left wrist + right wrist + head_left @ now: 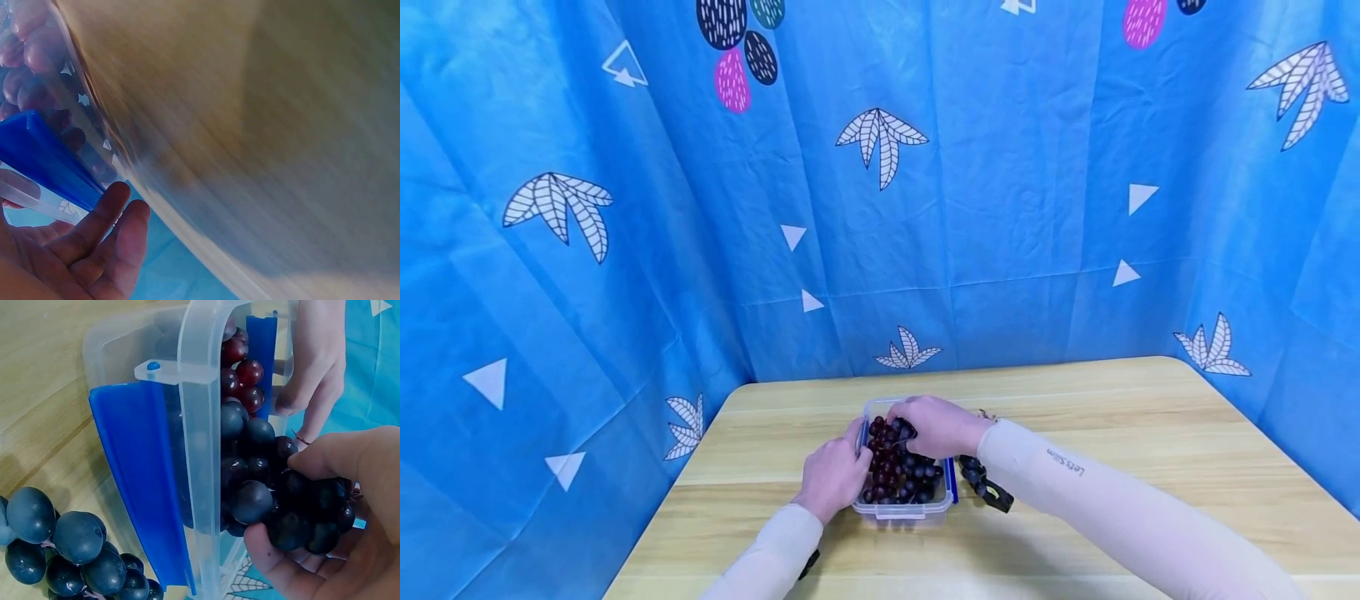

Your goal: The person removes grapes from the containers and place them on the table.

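Note:
A clear plastic container (901, 512) with blue side latches sits on the table and holds red grapes (883, 475) on the left and dark grapes (923, 475) on the right. My left hand (835, 475) grips its left wall, thumb at the rim. In the left wrist view, fingertips (112, 197) lie along the blue latch (44, 156). My right hand (936, 425) reaches over the far part of the container. Its thumb and fingers hold a cluster of dark grapes (312, 506), close against the other grapes; the palm hides part of this cluster.
Right of the container, another dark bunch (78, 537) lies on the wooden table (1112, 433), partly under my right forearm. A small black tag (998, 497) lies beside it. A blue patterned curtain (1000, 208) surrounds the back and sides.

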`<state>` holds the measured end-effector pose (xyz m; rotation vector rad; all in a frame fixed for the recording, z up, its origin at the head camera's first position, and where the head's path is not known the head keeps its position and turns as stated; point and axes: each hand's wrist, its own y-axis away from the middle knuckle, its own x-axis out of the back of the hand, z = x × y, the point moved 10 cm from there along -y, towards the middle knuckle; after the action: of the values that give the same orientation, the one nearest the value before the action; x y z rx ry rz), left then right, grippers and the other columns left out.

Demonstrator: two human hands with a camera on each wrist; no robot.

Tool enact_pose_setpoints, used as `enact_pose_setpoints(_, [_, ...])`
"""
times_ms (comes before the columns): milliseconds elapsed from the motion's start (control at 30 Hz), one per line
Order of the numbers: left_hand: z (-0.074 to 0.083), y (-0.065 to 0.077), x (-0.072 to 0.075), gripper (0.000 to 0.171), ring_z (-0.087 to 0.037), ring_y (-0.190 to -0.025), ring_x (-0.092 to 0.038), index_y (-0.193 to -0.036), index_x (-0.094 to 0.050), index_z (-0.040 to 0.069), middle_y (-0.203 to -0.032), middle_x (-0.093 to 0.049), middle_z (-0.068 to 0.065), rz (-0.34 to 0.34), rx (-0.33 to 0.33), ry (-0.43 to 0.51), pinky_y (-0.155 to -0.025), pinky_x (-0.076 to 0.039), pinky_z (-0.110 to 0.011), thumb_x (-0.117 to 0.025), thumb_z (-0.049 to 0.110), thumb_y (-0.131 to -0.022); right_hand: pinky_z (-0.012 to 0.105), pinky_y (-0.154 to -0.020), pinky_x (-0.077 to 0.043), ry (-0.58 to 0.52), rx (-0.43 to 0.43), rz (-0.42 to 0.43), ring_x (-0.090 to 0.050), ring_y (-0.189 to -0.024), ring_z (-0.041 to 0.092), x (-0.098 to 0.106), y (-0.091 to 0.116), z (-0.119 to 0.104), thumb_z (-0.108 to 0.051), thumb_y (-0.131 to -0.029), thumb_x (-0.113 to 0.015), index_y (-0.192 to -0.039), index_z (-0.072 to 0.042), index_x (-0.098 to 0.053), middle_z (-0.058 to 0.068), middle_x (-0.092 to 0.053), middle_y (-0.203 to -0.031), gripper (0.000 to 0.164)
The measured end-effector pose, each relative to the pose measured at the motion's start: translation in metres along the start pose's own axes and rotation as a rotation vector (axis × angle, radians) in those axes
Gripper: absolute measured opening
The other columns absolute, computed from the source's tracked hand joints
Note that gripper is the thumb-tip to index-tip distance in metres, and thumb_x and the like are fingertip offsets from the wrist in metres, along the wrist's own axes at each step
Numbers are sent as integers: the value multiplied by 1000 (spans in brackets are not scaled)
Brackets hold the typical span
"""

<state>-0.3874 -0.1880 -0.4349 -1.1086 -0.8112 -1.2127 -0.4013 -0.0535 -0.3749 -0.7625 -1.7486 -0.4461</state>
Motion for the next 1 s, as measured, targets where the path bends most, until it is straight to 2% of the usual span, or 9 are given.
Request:
enact_pose_setpoints(500, [0,1,2,56,-34,-94,-71,-152,-44,18,-111,-73,-17,10,3,3,-71,-57,-50,-49,36,-99,45,-105,-49,-16,23,39,-61,-122,26,14,8,-8,-15,-87,-74,-133,-16,-62,6,-64,-132,47])
enact_pose_setpoints(1000, [1,-1,1,56,-33,-93,-70,-151,-45,17,-109,-73,-17,8,1,-3,-72,-57,-49,-50,37,-99,44,-105,-49,-12,36,70,-61,-122,26,35,14,-13,-16,-88,-75,-133,-18,-62,6,-64,-133,47])
